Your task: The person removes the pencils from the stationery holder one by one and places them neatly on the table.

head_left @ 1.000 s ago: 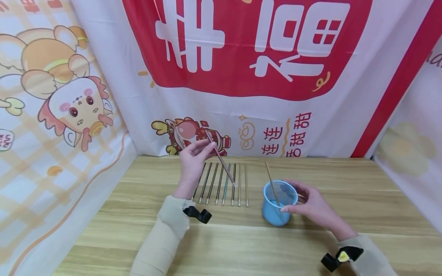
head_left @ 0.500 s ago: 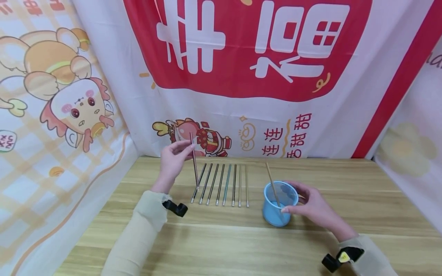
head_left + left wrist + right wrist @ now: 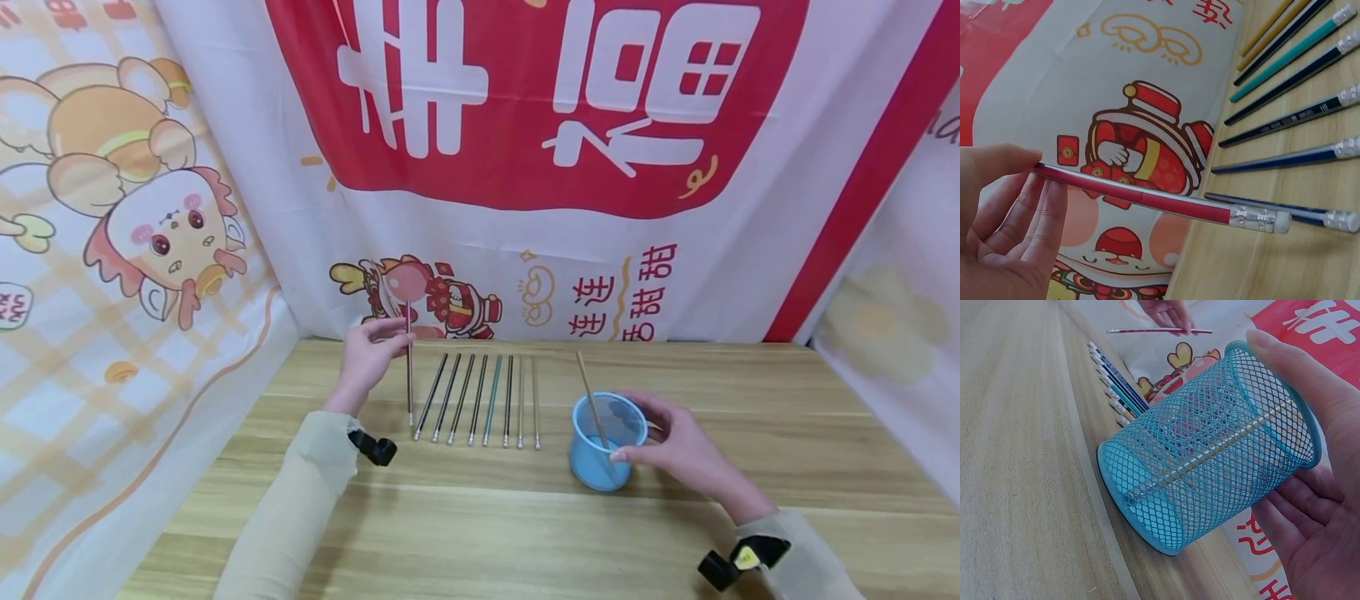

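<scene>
My left hand (image 3: 367,357) pinches a red pencil (image 3: 1147,197) between thumb and fingers. The pencil's white eraser end points down, just left of a row of pencils (image 3: 442,398) lying side by side on the table. Several in that row are dark, one is teal (image 3: 492,400), and two yellowish ones (image 3: 536,404) lie at the right end. To the right, my right hand (image 3: 678,440) grips the rim of a blue mesh pencil holder (image 3: 1210,406), thumb on the near side. One yellowish pencil (image 3: 587,383) leans inside the holder, eraser end down.
The wooden table (image 3: 480,533) meets a white and red printed cloth (image 3: 480,192) hanging behind it. Another printed cloth (image 3: 150,375) borders the left side, and a pale one (image 3: 892,333) the right. Black wrist cameras (image 3: 372,447) sit on both sleeves.
My left hand has carried the red pencil leftward from over the row to its left end, turning it from slanted to nearly upright and lowering it. The right hand and holder stay put.
</scene>
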The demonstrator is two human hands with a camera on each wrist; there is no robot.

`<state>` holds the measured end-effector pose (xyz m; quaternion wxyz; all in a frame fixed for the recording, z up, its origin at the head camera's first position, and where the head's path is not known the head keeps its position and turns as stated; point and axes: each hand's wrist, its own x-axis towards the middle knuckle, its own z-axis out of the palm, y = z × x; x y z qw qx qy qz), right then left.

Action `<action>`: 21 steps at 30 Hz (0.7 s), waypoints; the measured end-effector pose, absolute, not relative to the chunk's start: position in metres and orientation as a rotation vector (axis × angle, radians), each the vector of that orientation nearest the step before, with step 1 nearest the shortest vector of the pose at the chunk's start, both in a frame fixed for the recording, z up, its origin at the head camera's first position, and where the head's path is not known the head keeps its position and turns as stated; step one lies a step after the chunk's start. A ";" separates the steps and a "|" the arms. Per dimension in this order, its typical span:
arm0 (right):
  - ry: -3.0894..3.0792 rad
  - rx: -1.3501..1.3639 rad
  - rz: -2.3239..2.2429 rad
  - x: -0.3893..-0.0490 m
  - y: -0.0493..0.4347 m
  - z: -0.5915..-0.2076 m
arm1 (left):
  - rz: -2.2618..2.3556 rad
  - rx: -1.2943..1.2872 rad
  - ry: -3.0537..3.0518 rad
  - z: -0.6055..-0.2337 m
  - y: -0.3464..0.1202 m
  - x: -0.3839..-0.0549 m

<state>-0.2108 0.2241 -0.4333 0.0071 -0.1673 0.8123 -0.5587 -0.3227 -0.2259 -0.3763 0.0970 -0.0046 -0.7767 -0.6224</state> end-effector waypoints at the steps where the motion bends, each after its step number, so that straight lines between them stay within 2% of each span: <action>1: 2.540 -0.527 -1.746 -0.211 0.224 -0.433 | -1.845 -0.011 -2.307 -0.378 -0.227 -0.324; 21: 2.537 -0.522 -1.745 -0.211 0.225 -0.433 | -1.666 0.096 -2.502 -0.419 -0.231 -0.353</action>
